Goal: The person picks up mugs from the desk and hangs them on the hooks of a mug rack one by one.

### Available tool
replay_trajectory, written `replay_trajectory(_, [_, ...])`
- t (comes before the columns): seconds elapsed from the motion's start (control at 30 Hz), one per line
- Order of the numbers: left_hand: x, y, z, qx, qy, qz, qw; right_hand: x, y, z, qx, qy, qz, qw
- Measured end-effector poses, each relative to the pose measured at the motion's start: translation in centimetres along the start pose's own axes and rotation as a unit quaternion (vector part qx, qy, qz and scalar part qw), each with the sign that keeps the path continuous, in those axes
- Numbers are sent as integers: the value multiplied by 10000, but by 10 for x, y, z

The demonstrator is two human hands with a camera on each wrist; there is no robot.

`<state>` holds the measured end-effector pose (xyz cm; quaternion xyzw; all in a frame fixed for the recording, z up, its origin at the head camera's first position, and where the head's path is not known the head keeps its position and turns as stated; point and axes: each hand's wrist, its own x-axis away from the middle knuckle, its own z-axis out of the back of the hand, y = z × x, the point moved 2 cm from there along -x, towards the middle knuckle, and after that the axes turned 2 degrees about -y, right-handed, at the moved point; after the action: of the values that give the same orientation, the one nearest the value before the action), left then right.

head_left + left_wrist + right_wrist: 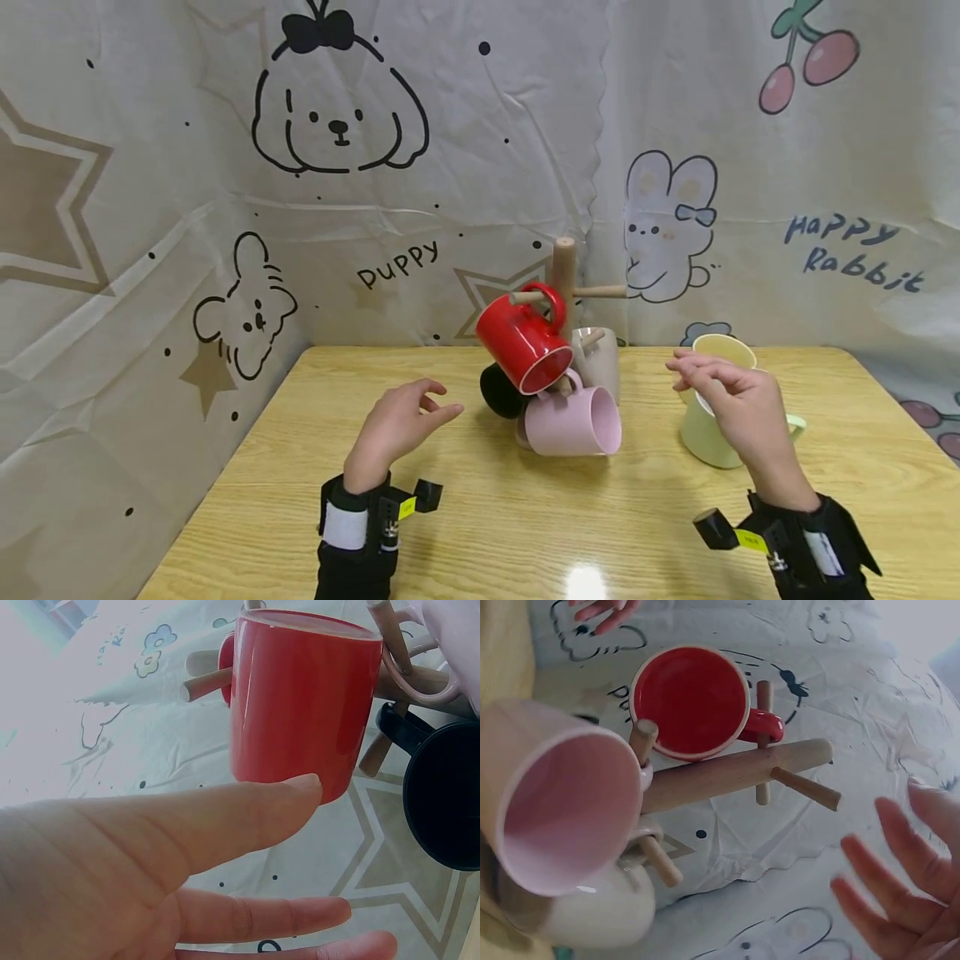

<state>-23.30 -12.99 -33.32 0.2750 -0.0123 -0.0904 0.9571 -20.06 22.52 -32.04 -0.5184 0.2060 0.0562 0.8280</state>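
A wooden mug tree (564, 271) carries several mugs. The red mug (517, 337) hangs tilted by its handle on an upper peg. Below it are a pink mug (566, 427), a black mug (498, 392) and a whitish mug (606, 367). My left hand (396, 425), fingers loosely extended, hovers left of the tree and holds nothing. Its thumb (247, 817) overlaps the red mug in the left wrist view, but the head view shows them apart. On the right, my right hand (742, 408) hangs loosely, holding nothing, in front of a pale green mug (703, 437) and a yellow mug (726, 347).
The wood-grain table (465, 533) reaches back to a printed cloth backdrop (480, 167). A bare upper peg (603, 292) sticks out to the right of the tree. The green mug's handle points right, partly behind my right wrist.
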Motion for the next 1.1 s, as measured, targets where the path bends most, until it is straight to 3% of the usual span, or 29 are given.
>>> replay_trajectory(0.1, [1,1,0,5,-21,-8,10000,-11,-21,4,471,7,418,9980])
replay_trajectory(0.2, [0,2,-1,-30,-34,-12,10000,-34,-53,5,1022,-324,1114,9880])
replay_trajectory(0.3, [0,2,-2,-35,-48,-48,10000,-67,-81,1,1641,-1143,1534,9677])
replay_trajectory(0.4, [-1,2,-4,-17,-69,-70,10000,-99,-94,-10,1945,-2231,1516,9431])
replay_trajectory(0.5, [-1,4,-7,-15,-101,-77,9999,-125,-91,-24,1693,-3206,1290,9230])
replay_trajectory(0.57, [-2,6,-9,-22,-124,-101,9999,-138,-85,-32,1310,-3611,1141,9162])
replay_trajectory(0.73, [-1,12,-12,-58,-202,-165,9996,-159,-70,-45,72,-4168,701,9063])
replay_trajectory(0.93, [-2,15,-15,-131,-271,-292,9991,-170,-65,-56,-1074,-4852,434,8667])
replay_trajectory(1.0, [-2,15,-15,-163,-284,-283,9991,-172,-65,-59,-1126,-4906,477,8628])
replay_trajectory(1.1, [-1,14,-14,-186,-293,-255,9991,-172,-64,-62,-1068,-4752,710,8705])
